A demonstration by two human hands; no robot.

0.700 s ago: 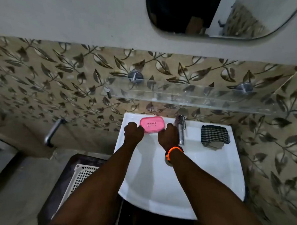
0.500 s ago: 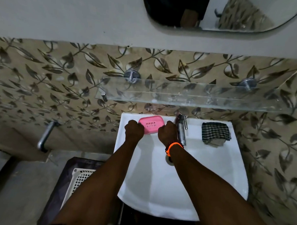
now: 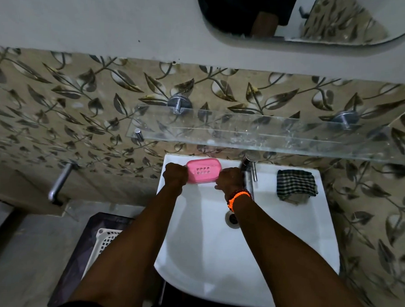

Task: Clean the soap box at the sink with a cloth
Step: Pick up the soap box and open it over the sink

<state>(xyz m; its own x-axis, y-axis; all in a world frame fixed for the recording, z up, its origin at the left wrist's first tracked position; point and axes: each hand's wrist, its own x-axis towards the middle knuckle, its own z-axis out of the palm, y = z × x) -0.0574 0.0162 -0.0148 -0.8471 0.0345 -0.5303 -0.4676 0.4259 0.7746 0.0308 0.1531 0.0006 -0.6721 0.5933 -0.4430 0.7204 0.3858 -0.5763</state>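
The pink soap box [image 3: 203, 170] lies directly between your hands on the sink's back ledge [image 3: 265, 177], its long axis running from one hand to the other. Your left hand [image 3: 175, 174] is curled onto its left end and your right hand [image 3: 229, 179] onto its right end — both touch it, neither nearer. It looks like smooth moulded plastic, rounded at the corners, with a slotted lid, likely slippery when wet. The checked cloth [image 3: 296, 184] — soft, folded — sits beyond your right hand, past the metal tap [image 3: 249, 171].
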